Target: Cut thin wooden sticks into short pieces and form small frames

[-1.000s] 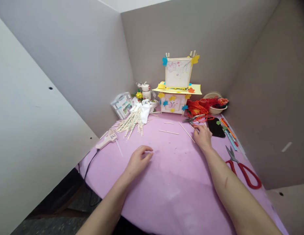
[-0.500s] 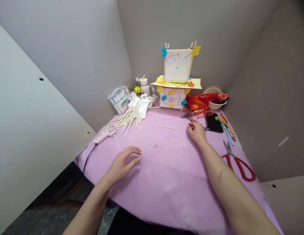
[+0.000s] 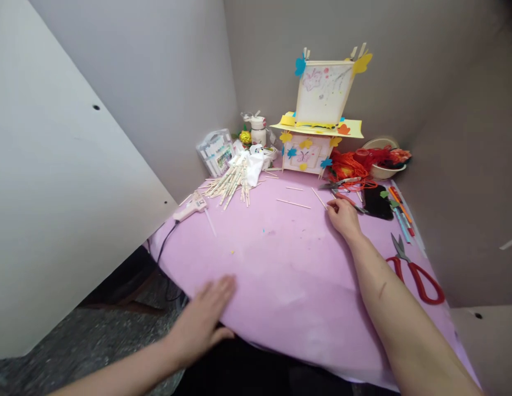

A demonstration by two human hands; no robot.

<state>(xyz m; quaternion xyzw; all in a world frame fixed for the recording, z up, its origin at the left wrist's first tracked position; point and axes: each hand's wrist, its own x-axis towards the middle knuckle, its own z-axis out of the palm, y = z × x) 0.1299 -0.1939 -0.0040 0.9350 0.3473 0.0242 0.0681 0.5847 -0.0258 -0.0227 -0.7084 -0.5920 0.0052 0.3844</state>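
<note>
My left hand [image 3: 208, 316], smeared by motion, is held flat with its fingers stretched out, empty, over the table's front left edge. On the right, my right hand [image 3: 344, 217] rests on the table with fingers curled down. Its fingertips meet the near end of a thin wooden stick [image 3: 319, 198], though whether they pinch it is hidden. Just beyond that hand lie red-handled pliers [image 3: 347, 201]. Two more loose sticks, a longer one [image 3: 293, 204] and a shorter one [image 3: 294, 188], lie to its left.
A two-tier paper-and-stick model [image 3: 324, 93] stands at the back. Bundled sticks [image 3: 231, 184] and a corded glue gun [image 3: 192, 208] lie left. Red-handled scissors [image 3: 420, 280], a black phone [image 3: 377, 202], pens [image 3: 400, 206] and orange-red yarn [image 3: 350, 165] are right. Grey partitions enclose the table.
My left hand has moved down toward the front edge and flattened out, uncovering a small yellow scrap. My right hand stays by the stick. The view has shifted slightly left and down.
</note>
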